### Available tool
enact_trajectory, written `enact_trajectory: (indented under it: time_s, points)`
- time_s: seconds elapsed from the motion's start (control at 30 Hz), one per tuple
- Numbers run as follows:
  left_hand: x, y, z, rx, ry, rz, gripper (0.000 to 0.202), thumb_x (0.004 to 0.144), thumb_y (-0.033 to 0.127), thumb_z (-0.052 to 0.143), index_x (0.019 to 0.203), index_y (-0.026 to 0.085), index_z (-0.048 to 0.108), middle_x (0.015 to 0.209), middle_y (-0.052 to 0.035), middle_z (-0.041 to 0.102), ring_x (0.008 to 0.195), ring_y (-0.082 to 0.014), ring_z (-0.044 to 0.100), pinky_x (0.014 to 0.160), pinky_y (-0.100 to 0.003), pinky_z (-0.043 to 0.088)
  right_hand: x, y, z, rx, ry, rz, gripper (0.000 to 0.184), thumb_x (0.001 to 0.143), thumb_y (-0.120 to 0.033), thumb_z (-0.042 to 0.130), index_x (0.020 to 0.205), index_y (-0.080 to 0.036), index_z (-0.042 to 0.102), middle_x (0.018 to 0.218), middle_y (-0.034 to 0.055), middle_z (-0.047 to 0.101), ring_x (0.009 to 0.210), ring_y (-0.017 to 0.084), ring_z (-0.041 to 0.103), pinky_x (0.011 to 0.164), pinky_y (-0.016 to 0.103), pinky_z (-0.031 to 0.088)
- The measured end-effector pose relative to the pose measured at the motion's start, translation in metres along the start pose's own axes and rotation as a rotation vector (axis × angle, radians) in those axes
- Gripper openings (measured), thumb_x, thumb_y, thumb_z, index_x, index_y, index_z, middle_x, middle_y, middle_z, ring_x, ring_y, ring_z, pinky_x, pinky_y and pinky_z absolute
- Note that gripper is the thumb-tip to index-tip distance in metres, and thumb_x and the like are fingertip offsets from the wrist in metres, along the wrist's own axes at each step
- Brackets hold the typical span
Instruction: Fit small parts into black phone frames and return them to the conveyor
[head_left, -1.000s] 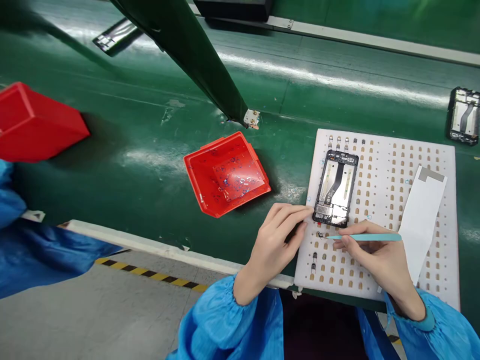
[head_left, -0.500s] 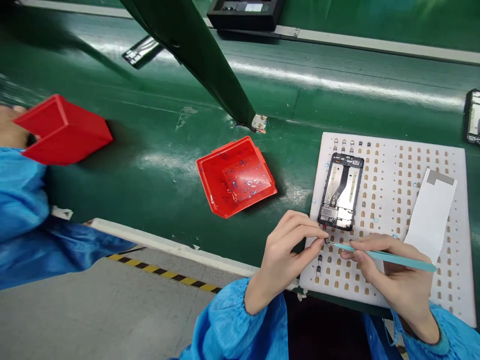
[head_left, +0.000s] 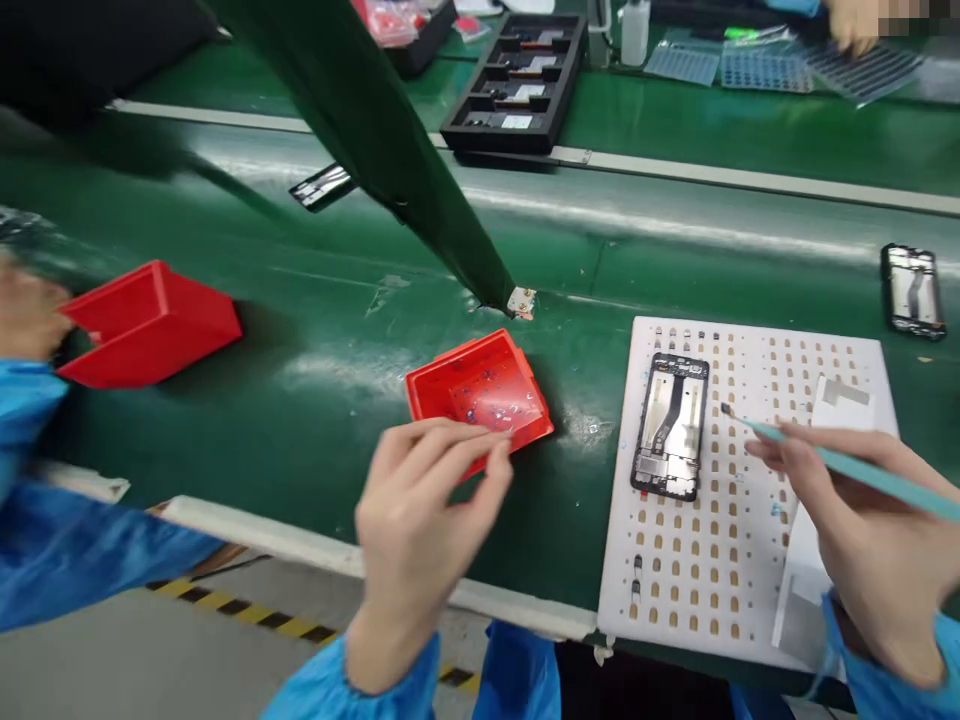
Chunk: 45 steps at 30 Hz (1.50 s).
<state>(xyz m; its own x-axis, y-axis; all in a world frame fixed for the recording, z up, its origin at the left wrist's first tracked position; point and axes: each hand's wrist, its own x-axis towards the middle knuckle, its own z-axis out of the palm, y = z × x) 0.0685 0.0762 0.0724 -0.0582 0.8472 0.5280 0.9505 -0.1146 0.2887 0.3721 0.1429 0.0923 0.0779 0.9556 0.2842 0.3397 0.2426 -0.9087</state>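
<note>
My left hand [head_left: 420,510] hovers just in front of a small red bin [head_left: 480,395], its fingers pinched together; what they hold is too small to make out. My right hand [head_left: 862,530] grips teal tweezers [head_left: 840,462] whose tip carries a tiny dark part above a white perforated tray [head_left: 757,560]. An open phone frame [head_left: 670,425] lies on the tray's left side, and a white paper strip [head_left: 825,480] lies on its right side. A few small parts sit in tray holes near the front left.
A second red bin [head_left: 150,320] is at the left, held by another person's hand [head_left: 26,315] in a blue sleeve. A dark green bar [head_left: 405,170] slants over the green belt [head_left: 315,330]. Another phone frame [head_left: 911,290] lies far right. A black tray [head_left: 517,90] sits behind.
My left hand left the tray and moved left to the small red bin. My right hand lifted the tweezers up and right with a tiny part. The view tilted up.
</note>
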Motion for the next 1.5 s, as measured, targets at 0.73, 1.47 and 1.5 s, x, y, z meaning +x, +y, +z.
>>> enact_trajectory:
  time_s: [0.73,1.47,1.5]
  points:
    - [0.051,0.112,0.099,0.030,-0.526,-0.236,0.103,0.085,0.066,0.082,0.161,0.011,0.041,0.122,-0.0164,0.060,0.109,-0.0361,0.061,0.087,-0.049,0.059,0.057,0.072,0.039,0.070,-0.005,0.097,0.015,0.094,-0.036,0.083,0.096,-0.022,0.080,0.096,0.0072,0.083,0.090,0.029,0.084,0.076,0.038,0.072]
    - [-0.017,0.126,0.048,-0.150,-0.440,0.929,0.021,0.096,0.027,0.072,0.115,0.030,0.079,0.129,-0.0058,0.069,0.130,-0.0239,0.065,0.118,-0.040,0.054,0.008,0.032,-0.007,0.033,-0.301,0.029,0.004,0.098,-0.022,0.079,0.100,-0.025,0.082,0.093,0.0046,0.084,0.087,0.028,0.084,0.077,0.039,0.072]
    - [-0.019,0.121,0.048,-0.188,-0.442,0.919,0.024,0.097,0.028,0.072,0.121,0.029,0.078,0.133,-0.0060,0.069,0.131,-0.0234,0.064,0.118,-0.039,0.054,0.003,0.035,-0.006,0.017,-0.322,0.027,0.007,0.098,-0.021,0.078,0.100,-0.026,0.082,0.095,0.0043,0.084,0.089,0.028,0.084,0.078,0.038,0.072]
